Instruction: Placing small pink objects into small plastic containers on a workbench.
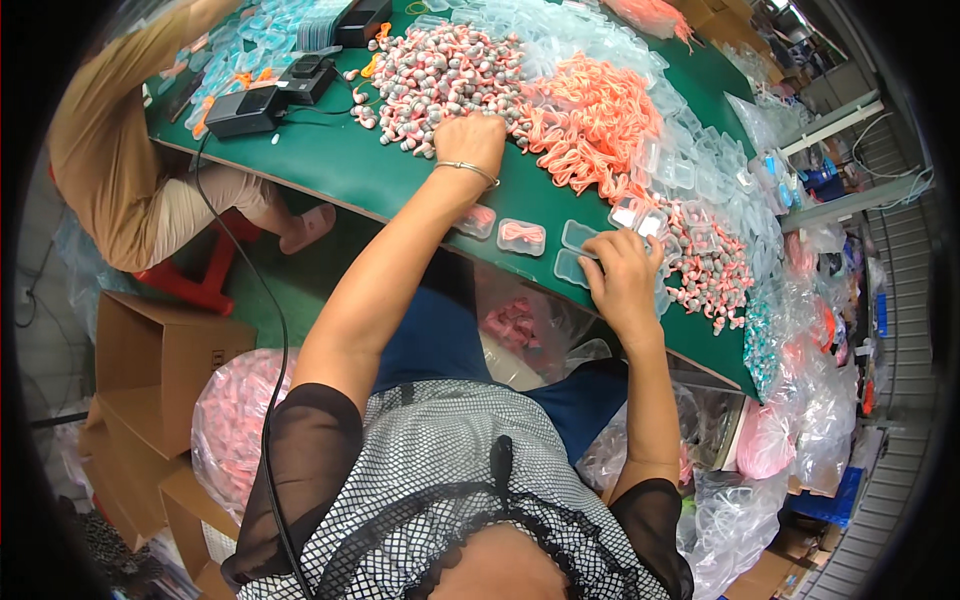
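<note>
Your left hand [470,143] meets pink-and-grey pieces [440,75], your right hand [625,268] a clear case [570,267], neither grip discernible; a carton [168,375] bears printed marks.

That worktop [340,180] glows deep green, the heaped cords [590,115] coral orange, small pieces [440,80] pink-and-grey, the top [450,430] black-and-white checked.

Toward twelve o'clock, the fingertips of the left hand [470,145] are hidden among pink-and-grey pieces [440,75]. Near three, the right hand [624,272] partly covers a clear box [570,268]. A co-worker [105,150] at ten and a coral bundle [648,14] at one are cut off.
</note>
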`<state>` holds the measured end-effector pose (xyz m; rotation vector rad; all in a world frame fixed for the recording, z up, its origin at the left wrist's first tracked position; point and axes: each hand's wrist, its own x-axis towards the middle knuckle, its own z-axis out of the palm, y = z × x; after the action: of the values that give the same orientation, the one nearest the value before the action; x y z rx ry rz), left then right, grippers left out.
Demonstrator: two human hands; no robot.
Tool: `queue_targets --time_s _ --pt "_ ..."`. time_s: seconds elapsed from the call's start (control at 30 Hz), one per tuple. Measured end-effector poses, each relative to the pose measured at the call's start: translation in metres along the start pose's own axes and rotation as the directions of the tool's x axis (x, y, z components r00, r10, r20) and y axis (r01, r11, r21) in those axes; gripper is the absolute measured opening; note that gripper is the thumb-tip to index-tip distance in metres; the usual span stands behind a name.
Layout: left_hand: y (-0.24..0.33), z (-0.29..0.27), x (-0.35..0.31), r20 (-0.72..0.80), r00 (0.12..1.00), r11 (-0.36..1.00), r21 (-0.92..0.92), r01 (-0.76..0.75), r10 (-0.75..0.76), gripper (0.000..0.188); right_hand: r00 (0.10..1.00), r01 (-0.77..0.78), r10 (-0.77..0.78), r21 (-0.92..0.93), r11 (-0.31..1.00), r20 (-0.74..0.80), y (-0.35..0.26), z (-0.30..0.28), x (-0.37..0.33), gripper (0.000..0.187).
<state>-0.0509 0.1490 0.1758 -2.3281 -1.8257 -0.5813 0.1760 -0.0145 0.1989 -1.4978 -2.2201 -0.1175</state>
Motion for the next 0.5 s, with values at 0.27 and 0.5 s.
queue_targets --time_s 0.27,0.5 --pt "-0.006 -0.026 -0.034 0.059 0.998 0.91 -0.415 0.015 0.01 0.012 0.969 -0.155 0.153 0.007 0.988 -0.196 0.042 -0.053 -0.029 0.013" --pt "-0.003 -0.031 -0.036 0.134 0.985 0.911 -0.411 -0.043 0.107 0.018 0.868 -0.443 0.439 0.036 0.896 -0.234 0.092 -0.059 -0.081 0.006"
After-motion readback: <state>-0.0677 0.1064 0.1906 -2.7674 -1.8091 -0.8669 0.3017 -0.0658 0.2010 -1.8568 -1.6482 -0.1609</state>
